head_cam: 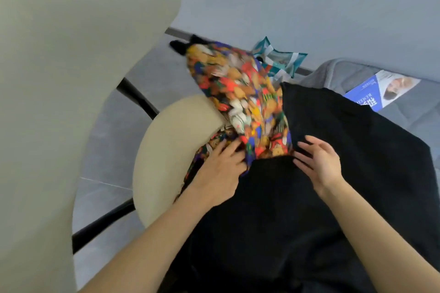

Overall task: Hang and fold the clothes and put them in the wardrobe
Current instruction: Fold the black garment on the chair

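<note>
A bright multicoloured patterned garment [240,93] lies blurred across the cream chair seat [171,150], its far end lifted toward the wall. A large black garment [338,150] spreads over the right and lower part of the view, partly covering the patterned one. My left hand [219,169] presses on the patterned cloth at its near end, fingers curled into the fabric. My right hand [319,162] hovers over the black garment's edge with fingers spread, holding nothing that I can see.
The cream chair back [59,102] fills the left side, with black metal chair legs [135,97] below it. A teal and white bag [278,59] lies by the wall. A grey sofa [404,112] with a blue leaflet [381,90] sits at the right.
</note>
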`<state>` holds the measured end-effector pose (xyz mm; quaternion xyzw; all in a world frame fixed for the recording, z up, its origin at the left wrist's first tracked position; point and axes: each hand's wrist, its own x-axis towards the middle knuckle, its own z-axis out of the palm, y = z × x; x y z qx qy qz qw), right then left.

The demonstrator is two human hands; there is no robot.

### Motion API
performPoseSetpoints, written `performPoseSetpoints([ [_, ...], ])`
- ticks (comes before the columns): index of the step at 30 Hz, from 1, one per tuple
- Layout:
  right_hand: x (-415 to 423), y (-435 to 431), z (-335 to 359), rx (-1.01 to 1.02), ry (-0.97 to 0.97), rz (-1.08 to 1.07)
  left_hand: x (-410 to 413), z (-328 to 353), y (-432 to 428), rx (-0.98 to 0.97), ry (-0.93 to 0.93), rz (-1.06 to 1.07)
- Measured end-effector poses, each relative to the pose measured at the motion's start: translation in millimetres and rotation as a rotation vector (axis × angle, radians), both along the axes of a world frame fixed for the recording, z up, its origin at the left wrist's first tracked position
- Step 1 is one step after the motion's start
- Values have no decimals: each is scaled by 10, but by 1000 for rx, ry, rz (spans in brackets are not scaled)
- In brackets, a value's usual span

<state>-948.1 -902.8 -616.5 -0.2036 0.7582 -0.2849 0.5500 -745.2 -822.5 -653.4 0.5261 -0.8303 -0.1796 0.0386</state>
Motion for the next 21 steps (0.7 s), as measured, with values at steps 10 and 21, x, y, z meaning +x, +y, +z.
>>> performPoseSetpoints([
  [10, -188, -43, 222, 57, 61, 373, -334, 128, -235, 954, 923, 1021],
  [21, -1077, 104, 457, -182, 170, 115, -828, 281, -293, -198, 96, -268],
])
